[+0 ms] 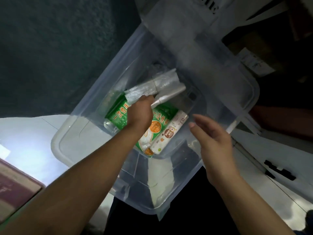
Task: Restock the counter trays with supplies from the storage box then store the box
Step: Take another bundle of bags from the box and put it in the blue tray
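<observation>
A clear plastic storage box [71, 138] stands open below me. Inside it my left hand [140, 112] grips a bundle of clear plastic bags [162, 83] near the box's middle. Under that hand lie green and white packets [157, 128] with printed text. A white printed carton [171, 133] lies beside the packets on their right. My right hand [211, 138] hovers over the box's right side with straight fingers and holds nothing.
The box's translucent lid [211, 53] leans over its far right side. A white cabinet door with a black hinge [279, 170] is at the right. A dark textured wall [50, 48] fills the upper left. A maroon and pink box [15, 189] sits at the lower left.
</observation>
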Demonstrator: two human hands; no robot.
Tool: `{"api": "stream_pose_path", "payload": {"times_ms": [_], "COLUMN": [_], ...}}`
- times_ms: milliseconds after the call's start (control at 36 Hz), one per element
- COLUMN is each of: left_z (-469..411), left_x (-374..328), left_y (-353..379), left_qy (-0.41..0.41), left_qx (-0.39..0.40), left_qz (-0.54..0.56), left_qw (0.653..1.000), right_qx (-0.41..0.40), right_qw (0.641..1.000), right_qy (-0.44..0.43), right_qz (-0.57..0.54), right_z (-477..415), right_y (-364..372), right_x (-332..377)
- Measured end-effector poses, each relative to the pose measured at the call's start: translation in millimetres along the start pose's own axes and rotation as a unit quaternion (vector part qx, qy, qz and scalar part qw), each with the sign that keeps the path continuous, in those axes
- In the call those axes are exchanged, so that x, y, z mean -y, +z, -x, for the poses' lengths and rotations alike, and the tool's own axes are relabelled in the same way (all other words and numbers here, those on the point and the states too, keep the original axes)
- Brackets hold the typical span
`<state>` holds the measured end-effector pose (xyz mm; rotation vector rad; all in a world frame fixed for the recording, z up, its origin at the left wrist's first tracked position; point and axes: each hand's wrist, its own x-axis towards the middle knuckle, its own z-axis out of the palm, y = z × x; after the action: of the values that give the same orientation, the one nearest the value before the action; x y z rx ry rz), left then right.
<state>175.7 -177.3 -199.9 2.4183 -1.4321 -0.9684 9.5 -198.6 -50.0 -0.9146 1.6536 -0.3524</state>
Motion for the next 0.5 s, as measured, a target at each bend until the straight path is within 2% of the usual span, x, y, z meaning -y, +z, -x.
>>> {"api": "stream_pose_path", "payload": {"times_ms": [83,167,278,500], "left_z": [31,65,109,148], "left_x": [-5,-17,-38,-75], "left_y": [-19,-36,-41,-39], "left_qy": [-0.001,-0.002,0.012,0.066], "left_qx": [-0.066,-0.086,-0.077,-0.102], "left_qz": [0.065,0.12,0.182,0.22], "left_qw": [0.996,0.989,0.98,0.968], "right_qx": [0.032,0.041,0.041,-0.005], "right_qw": [0.988,0.98,0.975,0.988], "right_qy": [0.134,0.171,0.182,0.105], "right_qz": [-0.074,-0.096,-0.118,-0.11], "right_z": [-6,-8,1,21], "right_y": [10,24,37,18], "right_x": [3,4,6,11]}}
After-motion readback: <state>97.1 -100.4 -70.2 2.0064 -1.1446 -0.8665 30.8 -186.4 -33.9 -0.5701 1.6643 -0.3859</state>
